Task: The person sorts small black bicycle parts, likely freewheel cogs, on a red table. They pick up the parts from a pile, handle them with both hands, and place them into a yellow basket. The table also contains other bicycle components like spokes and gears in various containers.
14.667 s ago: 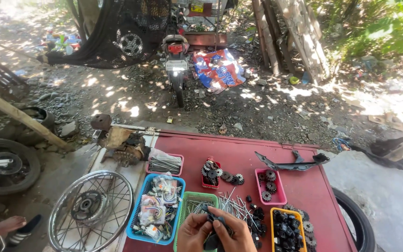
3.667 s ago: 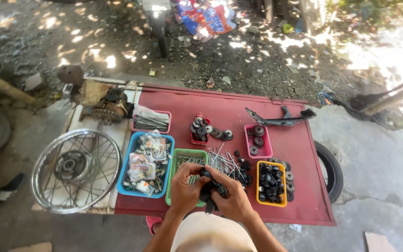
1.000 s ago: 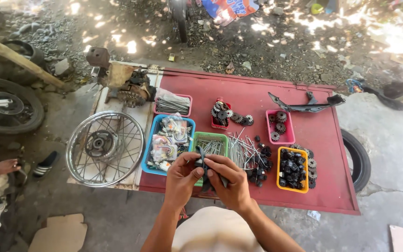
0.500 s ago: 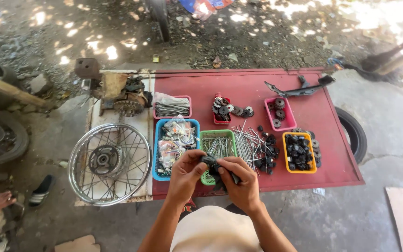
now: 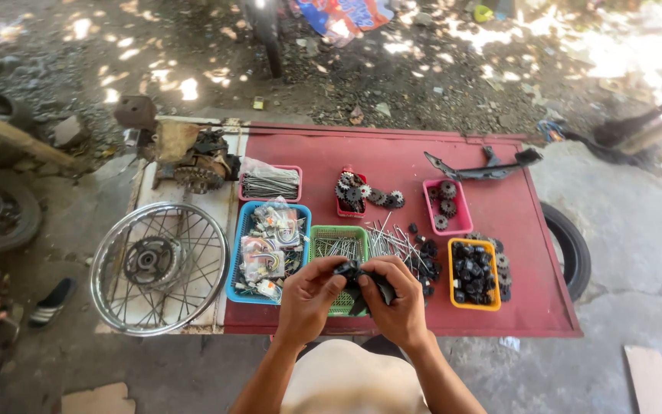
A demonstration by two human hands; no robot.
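We grip 1 small black part [image 5: 360, 282] with both hands: left hand [image 5: 309, 297] and right hand [image 5: 398, 300] pinched shut on it, just above the green tray [image 5: 323, 239]. Fitting looks mid-way; spokes [image 5: 398, 242] right of the tray lie untouched.

The small black part [image 5: 362, 282] is mostly covered by the fingers of the left hand [image 5: 308, 297] and right hand [image 5: 398, 303], so its kind cannot be told. The green basket [image 5: 336, 244] is half hidden behind them. The tyre [image 5: 572, 249] lies partly under the tabletop [image 5: 392, 157]. The motorcycle [image 5: 266, 27] is cut off at the top edge.
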